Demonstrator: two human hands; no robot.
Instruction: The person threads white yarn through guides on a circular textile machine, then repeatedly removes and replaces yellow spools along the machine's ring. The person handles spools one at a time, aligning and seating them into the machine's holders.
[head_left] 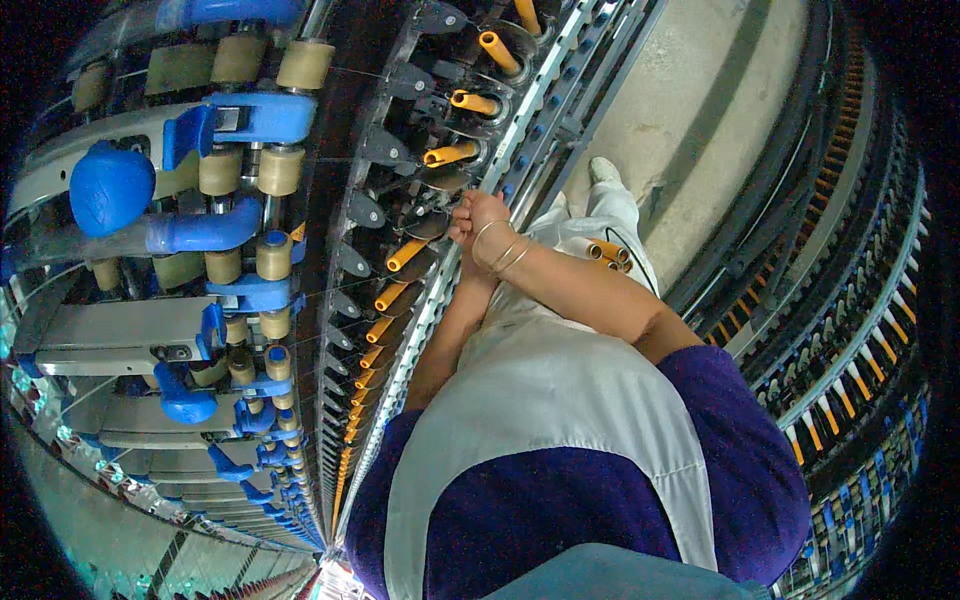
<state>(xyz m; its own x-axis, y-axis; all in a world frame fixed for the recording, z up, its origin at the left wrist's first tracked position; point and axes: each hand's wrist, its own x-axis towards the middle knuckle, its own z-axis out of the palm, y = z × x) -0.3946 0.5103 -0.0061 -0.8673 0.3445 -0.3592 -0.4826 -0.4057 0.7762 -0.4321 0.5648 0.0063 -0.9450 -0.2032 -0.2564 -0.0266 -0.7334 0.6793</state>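
My right hand point(482, 213), with two thin bangles at its wrist, is at the row of spindles on the spinning frame. Its fingers are curled closed, and whatever they grip is hidden. Beneath the right wrist, my left hand point(474, 262) reaches up to the same spot; its fingers are mostly covered. Just beyond the hands, an orange bobbin tube point(450, 154) sits tilted on its spindle. On the nearer side another orange tube point(407, 255) stands in the row.
Blue-and-grey drafting arms point(110, 335) with beige rollers fill the left. A pale rail point(425, 300) runs along the spindles. Several orange tubes point(608, 252) poke out at my white apron point(550, 390). A second machine point(850, 370) stands across the concrete aisle point(690, 110).
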